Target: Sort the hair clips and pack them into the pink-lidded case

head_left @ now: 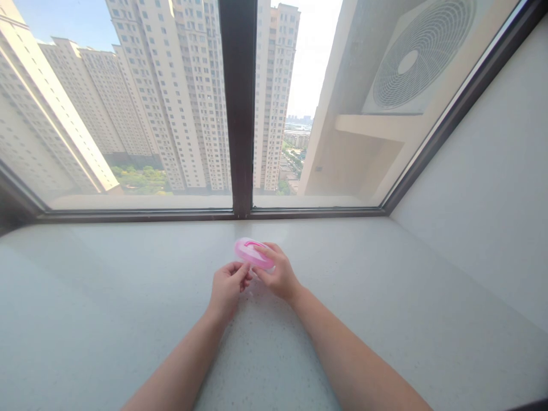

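A rounded pink and whitish see-through plastic piece (243, 249), with a brighter pink curved strip on top, is held tilted above the pale sill. My right hand (280, 274) grips it from the right, fingers over its top and thumb at the near edge. At its lower left edge, my left hand (231, 283) is closed in a pinch, thumb against the forefinger. Whatever lies between those left fingertips is too small to make out. Part of the pink piece is hidden behind the right fingers, so its exact kind is unclear.
A wide, pale speckled window sill (128, 297) lies under both arms. Behind it stands a window with a dark frame post (242, 114) in the middle. A white wall (483, 188) rises on the right. Outside are tall buildings and an air-conditioner unit (422, 57).
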`<state>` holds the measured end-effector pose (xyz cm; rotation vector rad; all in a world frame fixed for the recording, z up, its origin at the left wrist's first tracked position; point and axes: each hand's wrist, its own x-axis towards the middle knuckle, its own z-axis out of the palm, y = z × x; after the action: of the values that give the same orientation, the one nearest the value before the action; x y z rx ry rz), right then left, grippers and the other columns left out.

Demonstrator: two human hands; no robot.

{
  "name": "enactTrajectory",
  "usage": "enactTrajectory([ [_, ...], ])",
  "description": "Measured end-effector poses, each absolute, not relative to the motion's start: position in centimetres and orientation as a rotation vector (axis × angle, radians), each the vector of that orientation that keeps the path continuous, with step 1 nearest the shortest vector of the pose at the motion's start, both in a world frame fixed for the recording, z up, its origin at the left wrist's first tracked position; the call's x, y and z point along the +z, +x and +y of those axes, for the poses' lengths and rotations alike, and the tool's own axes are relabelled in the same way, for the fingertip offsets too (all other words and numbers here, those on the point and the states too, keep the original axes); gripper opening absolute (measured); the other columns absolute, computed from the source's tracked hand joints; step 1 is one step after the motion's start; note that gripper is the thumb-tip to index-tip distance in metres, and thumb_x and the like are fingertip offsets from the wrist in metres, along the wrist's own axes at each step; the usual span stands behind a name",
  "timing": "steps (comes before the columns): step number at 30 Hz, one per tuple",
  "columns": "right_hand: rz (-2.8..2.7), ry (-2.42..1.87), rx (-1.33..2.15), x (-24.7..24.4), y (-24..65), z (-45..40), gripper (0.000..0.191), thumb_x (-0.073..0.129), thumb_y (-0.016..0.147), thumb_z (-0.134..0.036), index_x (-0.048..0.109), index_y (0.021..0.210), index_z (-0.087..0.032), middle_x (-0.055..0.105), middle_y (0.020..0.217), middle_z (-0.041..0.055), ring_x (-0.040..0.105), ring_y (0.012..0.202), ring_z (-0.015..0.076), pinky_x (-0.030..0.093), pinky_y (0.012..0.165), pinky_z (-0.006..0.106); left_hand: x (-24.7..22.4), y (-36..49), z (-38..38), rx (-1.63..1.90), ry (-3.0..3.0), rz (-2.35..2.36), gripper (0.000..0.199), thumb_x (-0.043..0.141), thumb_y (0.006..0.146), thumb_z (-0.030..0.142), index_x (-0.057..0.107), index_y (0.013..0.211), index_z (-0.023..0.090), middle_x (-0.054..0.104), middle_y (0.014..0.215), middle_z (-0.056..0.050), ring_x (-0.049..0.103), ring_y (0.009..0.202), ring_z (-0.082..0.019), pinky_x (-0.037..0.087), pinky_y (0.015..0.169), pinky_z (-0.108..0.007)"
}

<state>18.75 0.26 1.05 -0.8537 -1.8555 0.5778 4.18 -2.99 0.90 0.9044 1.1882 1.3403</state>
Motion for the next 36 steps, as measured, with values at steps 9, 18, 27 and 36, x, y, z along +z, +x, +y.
enactTrajectory([
  [9,-1.889,-0.824,0.575,1.4,18.9,0.2,0.055,0.067,0.072,-0.019,0.054,0.125,-0.025,0.050,0.122,0.0086,0.049,0.113,0.0230,0.039,0.099,0.036,2.0,4.0,-3.4,1.368,1.084,1.276,0.029,0.063,0.074,0.037,0.054,0.057,0.015,0.051,0.048,0.004,0.037,0.041,-0.006,0.028,0.041,-0.018],
  [18,-1.786,-0.877,0.611,0.9,19.9,1.2,0.049,0.067,0.069,-0.021,0.059,0.117,-0.025,0.054,0.117,0.0073,0.052,0.108,0.0238,0.041,0.095,0.038,1.7,0.8,-1.7,1.510,1.434,1.508,0.022,0.064,0.071,0.030,0.060,0.089,0.019,0.061,0.077,-0.002,0.056,0.068,-0.016,0.043,0.060,-0.025],
  [27,-1.862,-0.772,0.636,2.4,19.8,0.0,0.049,0.067,0.070,-0.025,0.058,0.118,-0.024,0.054,0.114,0.0087,0.052,0.107,0.0246,0.041,0.094,0.039,1.8,1.8,-1.6,1.300,1.328,0.886,0.080,0.074,0.068,0.028,0.034,0.137,0.025,0.051,0.130,-0.010,0.049,0.117,-0.028,0.038,0.097,-0.037],
  [36,-1.843,-0.710,0.675,2.2,20.3,0.3,0.043,0.062,0.076,-0.035,0.057,0.116,-0.022,0.055,0.114,0.0088,0.051,0.107,0.0248,0.040,0.094,0.040,1.8,1.5,-1.5,1.268,1.311,0.888,0.071,0.076,0.066,0.027,0.041,0.127,0.022,0.057,0.115,-0.010,0.057,0.103,-0.025,0.045,0.088,-0.036],
])
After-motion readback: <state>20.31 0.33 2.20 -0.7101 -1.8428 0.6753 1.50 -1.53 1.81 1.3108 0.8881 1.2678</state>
